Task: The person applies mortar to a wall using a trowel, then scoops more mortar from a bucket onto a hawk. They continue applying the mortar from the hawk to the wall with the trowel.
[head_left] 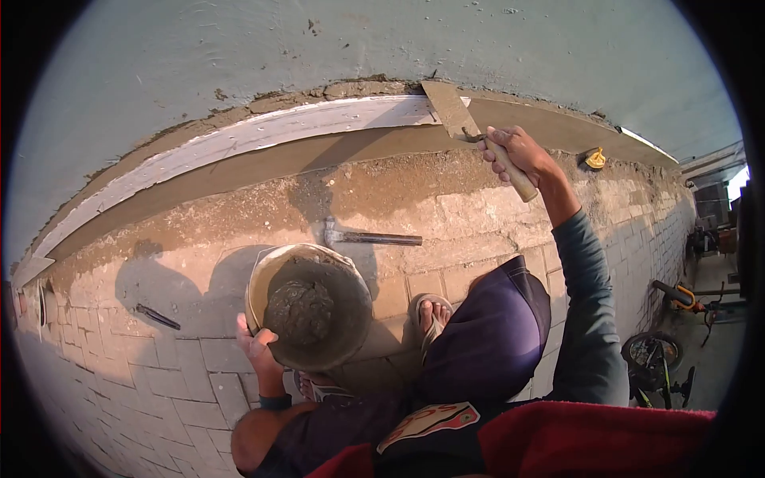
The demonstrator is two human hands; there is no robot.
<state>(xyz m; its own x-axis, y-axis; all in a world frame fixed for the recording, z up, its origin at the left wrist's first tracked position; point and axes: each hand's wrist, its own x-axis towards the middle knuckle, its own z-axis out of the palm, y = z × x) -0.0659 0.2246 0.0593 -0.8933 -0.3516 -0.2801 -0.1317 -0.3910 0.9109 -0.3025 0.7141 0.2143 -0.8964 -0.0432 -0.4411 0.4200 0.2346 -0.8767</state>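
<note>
My right hand [516,156] is closed round the wooden handle of a trowel [451,109]. The trowel's flat blade lies against the top of a white board [319,119] along the foot of the wall, near the board's right end. My left hand [256,342] grips the left rim of a bucket [360,307] standing on the paving. Wet grey mortar [300,312] sits in the bottom of the bucket. Rough mortar [351,89] runs along the top of the board, and a smooth mortar band [542,123] continues to the right.
A hammer [374,237] lies on the ground beyond the bucket. Dark-handled pliers or a similar tool [158,317] lie to the left. A yellow object [595,158] rests near the wall at right. A bicycle [653,354] stands at far right. The grey-green wall [263,40] rises ahead.
</note>
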